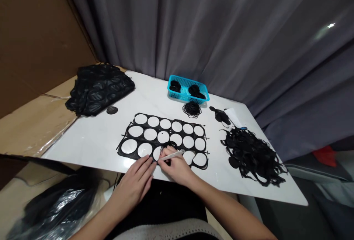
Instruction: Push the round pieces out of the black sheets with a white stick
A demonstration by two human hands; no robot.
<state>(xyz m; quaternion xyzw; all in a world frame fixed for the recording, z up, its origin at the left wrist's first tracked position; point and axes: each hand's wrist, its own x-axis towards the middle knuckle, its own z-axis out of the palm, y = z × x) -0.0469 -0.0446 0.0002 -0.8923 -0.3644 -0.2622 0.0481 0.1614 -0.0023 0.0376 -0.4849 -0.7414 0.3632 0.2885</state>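
A thin black sheet (141, 139) with rows of large round cutouts lies flat on the white table (91, 144), whose surface shows through the holes. My left hand (138, 175) rests at the sheet's front edge, fingers stretched out and fingertips touching it. Pinched in my right hand (175, 166) is a slim white pen-like tool (173, 155); its tip points left toward the front row, beside my left fingertips. Whether it is a blade or tweezers I cannot tell. A small tangle of black rings (172, 144) lies just beyond my right knuckles, partly hidden.
Behind the sheet stands a blue basket (188, 98) holding black pieces, with black rings (191, 109) in front. Black scraps (254, 155) are heaped at right, near black pieces (221, 116). At left lie folded black sheets (99, 89) and a black disc (112, 110). A curtain (210, 30) hangs behind.
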